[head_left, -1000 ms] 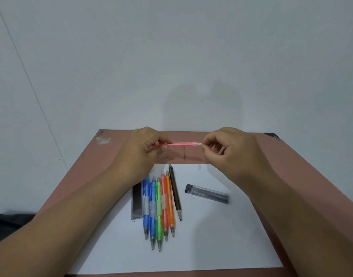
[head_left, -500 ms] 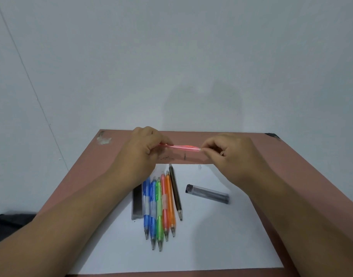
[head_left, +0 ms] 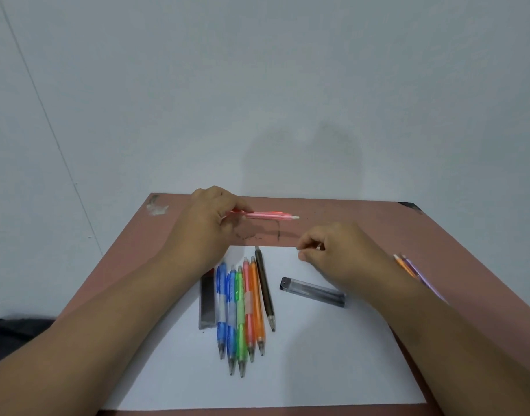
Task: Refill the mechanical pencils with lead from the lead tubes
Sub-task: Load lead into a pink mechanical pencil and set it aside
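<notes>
At the far left of the white sheet (head_left: 302, 370) a grey lead tube (head_left: 207, 301) lies lengthwise, touching the row of pencils (head_left: 242, 307) packed side by side, tips toward the person. Above them the left hand (head_left: 208, 226) grips the pink pencil (head_left: 268, 215) by its tip end, holding it level over the brown table (head_left: 438, 250) with its white cap end pointing right. The right hand (head_left: 329, 250) sits lower, apart from that pencil, thumb and forefinger pinched together just above the sheet's far edge; it may hold a small cap or eraser, but whatever is between the fingers is too small to make out. The step looks like opening the pencil for lead, so the barrel should stay level and steady, and the clear lead tube (head_left: 313, 291) by the right wrist is the near one to reach. Right of the forearm, two or three more pencils (head_left: 408, 267) peek out, mostly hidden behind it.
</notes>
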Available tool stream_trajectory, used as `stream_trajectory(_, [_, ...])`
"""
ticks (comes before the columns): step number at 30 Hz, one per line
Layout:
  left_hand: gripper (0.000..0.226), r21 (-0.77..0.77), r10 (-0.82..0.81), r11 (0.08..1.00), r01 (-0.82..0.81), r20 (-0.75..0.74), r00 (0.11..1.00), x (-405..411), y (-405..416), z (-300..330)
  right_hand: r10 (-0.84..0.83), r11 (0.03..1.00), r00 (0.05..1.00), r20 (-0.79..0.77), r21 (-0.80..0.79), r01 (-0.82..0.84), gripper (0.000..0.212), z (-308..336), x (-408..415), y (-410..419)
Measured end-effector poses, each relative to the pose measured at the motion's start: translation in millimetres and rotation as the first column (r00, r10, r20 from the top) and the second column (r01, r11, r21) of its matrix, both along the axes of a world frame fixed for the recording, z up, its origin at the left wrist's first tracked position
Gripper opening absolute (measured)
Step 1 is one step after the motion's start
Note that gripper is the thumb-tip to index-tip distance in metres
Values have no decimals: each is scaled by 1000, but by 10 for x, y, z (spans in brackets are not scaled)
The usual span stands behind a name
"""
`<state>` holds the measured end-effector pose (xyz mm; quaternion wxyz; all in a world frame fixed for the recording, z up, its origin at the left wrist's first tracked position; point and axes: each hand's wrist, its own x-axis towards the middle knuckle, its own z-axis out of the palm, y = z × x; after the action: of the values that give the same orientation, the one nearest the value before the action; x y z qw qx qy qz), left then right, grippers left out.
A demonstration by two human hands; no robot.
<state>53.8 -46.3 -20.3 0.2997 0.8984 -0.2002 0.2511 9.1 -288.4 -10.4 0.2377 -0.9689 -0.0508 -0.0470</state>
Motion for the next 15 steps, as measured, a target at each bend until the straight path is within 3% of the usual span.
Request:
stream_trajectory(2, [23,-1,-3,1000,3,3,1000,-7,-5,3,-38,999,997,73,40,35,6,-1,1,15])
stream_trajectory(4, [23,-7,-5,1000,5,0,1000,-7,-3,4,-123,961,977,173,266,74,9,15,6,12])
stream_trajectory(6, [24,-16,-6,1000,6,-5,1000,-11,-2,4,-190,832,963,190,552,56,12,56,-5,7])
stream_trajectory(8, [23,-26,-18,999,18,-14,1000,-14,-5,12,-193,675,969,154,738,17,15,99,-23,20])
stream_trajectory(11, [23,-40,-36,999,35,-18,999,-28,-13,26,-143,540,984,110,841,-15,16,129,-47,57])
stream_trajectory(15, [23,-46,-41,998,40,-23,999,-43,-13,36,-110,503,988,107,863,-38,21,145,-64,78])
